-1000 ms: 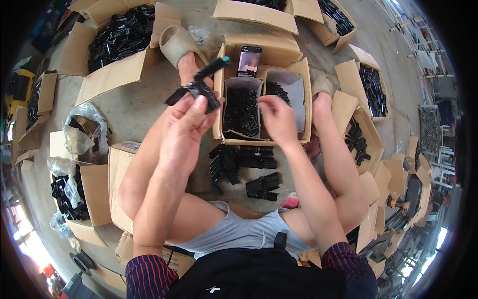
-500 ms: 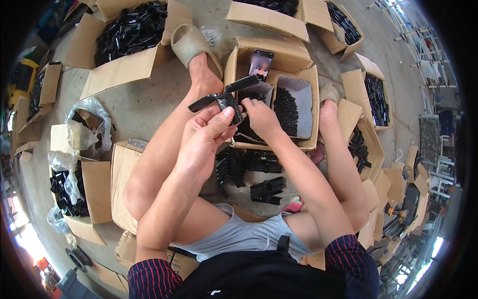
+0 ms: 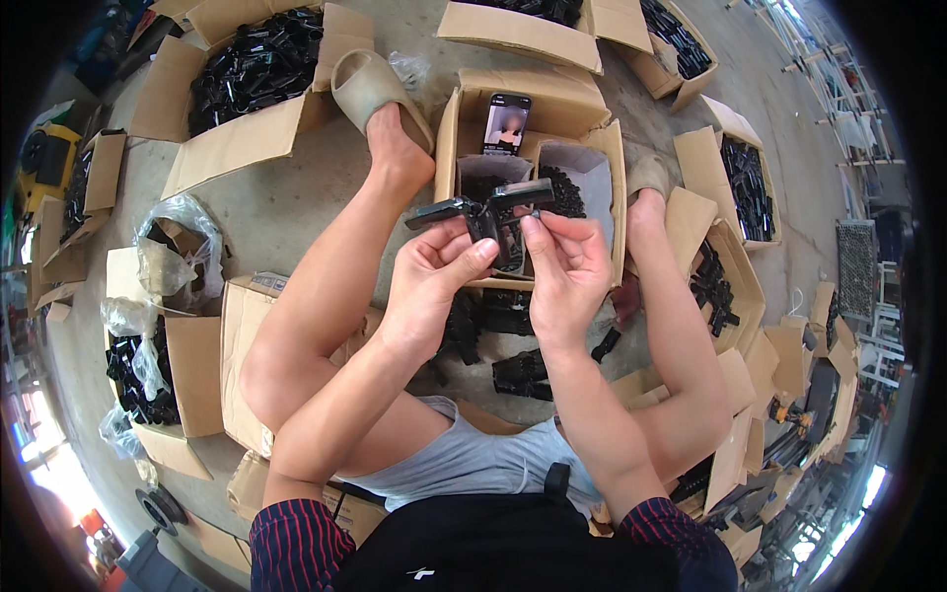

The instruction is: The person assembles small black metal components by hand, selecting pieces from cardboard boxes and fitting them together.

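My left hand (image 3: 426, 286) grips a black plastic bracket (image 3: 483, 223) with two arms spread apart in a V, its thumb pressed on the stem. Against the bracket's right arm, my right hand (image 3: 572, 281) is closed in a pinch; whatever sits between thumb and forefinger is too small to make out. Just beyond both hands stands an open cardboard box (image 3: 619, 187). In it are grey-lined compartments of small black parts (image 3: 562, 191) and a phone (image 3: 506, 124) propped up with its screen lit. More black brackets (image 3: 523, 375) lie on the floor below my hands.
Open cartons full of black parts surround me, among them a large one (image 3: 258, 69) at the far left and others (image 3: 745, 192) at the right. A clear plastic bag (image 3: 182, 261) lies at the left. My legs flank the middle box. Metal racks (image 3: 878, 296) line the right edge.
My right hand has come back from the box's compartments to the bracket. The bracket has been turned, so its arms now spread left and right, and it sits slightly lower.
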`<act>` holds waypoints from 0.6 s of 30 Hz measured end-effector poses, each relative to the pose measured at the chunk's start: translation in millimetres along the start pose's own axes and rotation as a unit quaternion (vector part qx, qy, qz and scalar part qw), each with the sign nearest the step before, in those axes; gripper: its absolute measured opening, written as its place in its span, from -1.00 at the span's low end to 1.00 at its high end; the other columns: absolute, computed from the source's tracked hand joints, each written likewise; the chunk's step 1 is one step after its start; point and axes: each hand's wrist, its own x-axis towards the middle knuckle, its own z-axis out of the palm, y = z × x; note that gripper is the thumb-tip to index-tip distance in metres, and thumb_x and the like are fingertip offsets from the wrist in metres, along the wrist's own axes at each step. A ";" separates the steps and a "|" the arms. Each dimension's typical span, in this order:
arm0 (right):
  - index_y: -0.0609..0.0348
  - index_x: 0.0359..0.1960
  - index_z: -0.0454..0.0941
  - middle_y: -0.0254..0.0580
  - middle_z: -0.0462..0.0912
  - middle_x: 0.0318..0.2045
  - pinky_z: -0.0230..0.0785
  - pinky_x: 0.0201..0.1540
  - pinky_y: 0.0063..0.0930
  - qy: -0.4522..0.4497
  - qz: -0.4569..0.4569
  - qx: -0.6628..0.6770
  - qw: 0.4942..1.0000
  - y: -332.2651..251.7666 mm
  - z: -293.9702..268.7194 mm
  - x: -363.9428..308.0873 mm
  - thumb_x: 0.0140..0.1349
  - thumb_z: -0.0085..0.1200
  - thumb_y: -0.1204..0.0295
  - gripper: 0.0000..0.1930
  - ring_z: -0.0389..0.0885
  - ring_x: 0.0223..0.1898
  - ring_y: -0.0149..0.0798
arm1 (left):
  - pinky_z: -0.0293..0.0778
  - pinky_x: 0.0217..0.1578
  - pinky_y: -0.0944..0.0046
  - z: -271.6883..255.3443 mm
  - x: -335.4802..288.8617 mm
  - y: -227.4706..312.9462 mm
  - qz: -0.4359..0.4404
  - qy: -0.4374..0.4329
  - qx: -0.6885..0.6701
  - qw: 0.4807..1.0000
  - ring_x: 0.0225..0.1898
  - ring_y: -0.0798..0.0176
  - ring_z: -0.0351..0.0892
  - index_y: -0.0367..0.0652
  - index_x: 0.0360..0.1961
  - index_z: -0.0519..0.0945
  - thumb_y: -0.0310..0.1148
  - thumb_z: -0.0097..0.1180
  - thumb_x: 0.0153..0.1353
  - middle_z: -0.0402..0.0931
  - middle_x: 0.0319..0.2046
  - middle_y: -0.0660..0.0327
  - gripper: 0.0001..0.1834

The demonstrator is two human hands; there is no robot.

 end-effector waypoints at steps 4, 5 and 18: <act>0.30 -0.23 0.54 -0.17 0.72 -0.26 0.49 -0.10 -0.64 0.007 -0.008 -0.019 1.000 4.6 0.2 -7.0 0.26 0.27 0.62 -0.86 0.66 -0.21 -0.47 | 0.52 -0.08 0.46 1.4 -1.5 -5.5 0.008 -0.025 -0.001 1.000 -0.14 0.53 0.60 -0.28 0.08 0.57 -0.49 0.27 0.29 0.68 -0.09 0.28 -0.66; 0.30 -0.24 0.55 -0.18 0.71 -0.26 0.49 -0.11 -0.64 0.007 -0.006 -0.018 1.000 5.2 0.5 -8.4 0.26 0.27 0.62 -0.87 0.66 -0.22 -0.48 | 0.52 -0.07 0.45 2.2 -2.6 -6.1 0.006 -0.021 -0.003 1.000 -0.13 0.53 0.60 -0.28 0.08 0.58 -0.49 0.27 0.29 0.68 -0.08 0.28 -0.66; 0.30 -0.21 0.66 -0.28 0.70 -0.28 0.43 -0.19 -0.66 -0.010 0.055 0.000 0.998 5.6 0.4 -12.0 0.25 0.28 0.59 -0.90 0.56 -0.31 -0.55 | 0.54 -0.01 0.42 0.9 -6.3 -4.0 0.016 0.000 -0.002 1.000 -0.08 0.49 0.61 -0.36 0.09 0.57 -0.56 0.26 0.28 0.67 -0.06 0.20 -0.64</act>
